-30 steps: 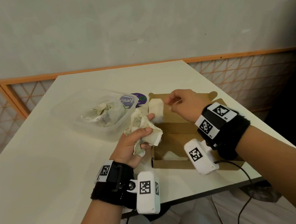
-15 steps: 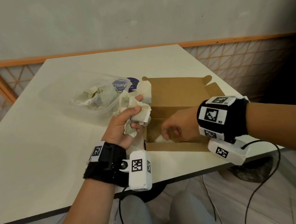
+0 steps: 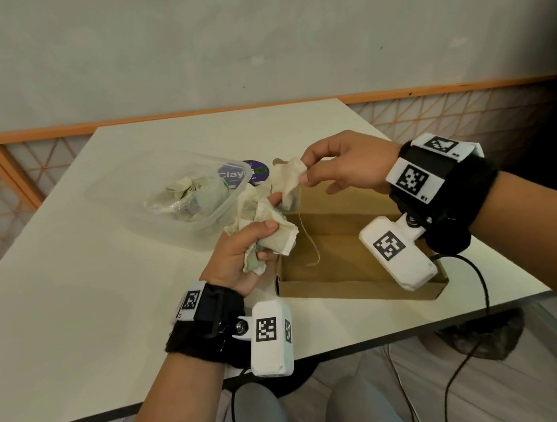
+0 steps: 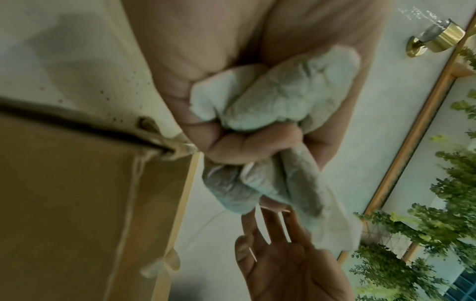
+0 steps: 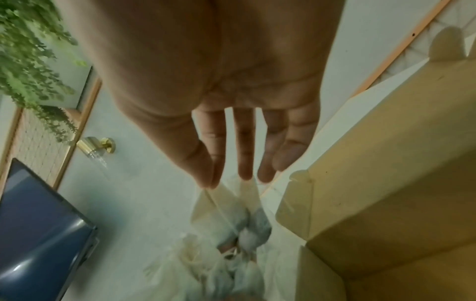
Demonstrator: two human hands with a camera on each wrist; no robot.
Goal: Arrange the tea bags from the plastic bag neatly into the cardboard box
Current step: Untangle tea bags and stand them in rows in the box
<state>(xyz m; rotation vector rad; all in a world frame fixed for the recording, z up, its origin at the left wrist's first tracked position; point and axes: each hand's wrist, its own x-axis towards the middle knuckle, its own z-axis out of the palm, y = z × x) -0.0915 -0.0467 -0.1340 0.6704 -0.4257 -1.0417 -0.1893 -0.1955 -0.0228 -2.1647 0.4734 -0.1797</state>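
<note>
Hands both busy over the box [image 3: 352, 237]. Left hand [image 3: 240, 256] fisted around a crumpled bunch of tea bags [image 3: 264, 222], held at the box's left edge. Right hand [image 3: 341, 166] pinches one tea bag [image 3: 288, 182] by its top corner, thumb against fingertips, other fingers loose; bag touches the bunch. String [image 3: 309, 238] hangs from it into the box. Plastic bag [image 3: 183, 200] with more tea bags sits on the table [image 3: 71, 284], left of the box.
</note>
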